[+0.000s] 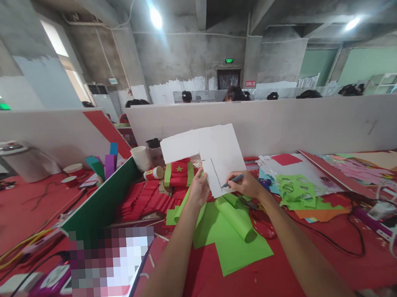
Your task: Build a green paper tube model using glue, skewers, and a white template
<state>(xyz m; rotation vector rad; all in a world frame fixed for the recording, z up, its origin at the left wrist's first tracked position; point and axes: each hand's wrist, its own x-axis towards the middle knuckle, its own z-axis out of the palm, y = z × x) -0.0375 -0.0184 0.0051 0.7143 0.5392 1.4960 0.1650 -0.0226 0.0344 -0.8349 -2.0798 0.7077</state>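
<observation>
An L-shaped piece of white board is held up above the table, tilted towards me. My left hand grips its lower left edge, the thumb at the front. In my right hand is a dark marker pen, its tip on the board at the lower end of a long black line. A short black mark sits near the board's inner corner. Beneath my hands lie green paper sheets, one part rolled into a tube. Behind my left hand is a red and green piece with a gold star.
Folded red paper strips lie left of my hands beside a dark green divider. White cups stand behind them. Cut green paper scraps and a cabled power strip are at right. A blurred screen lies front left.
</observation>
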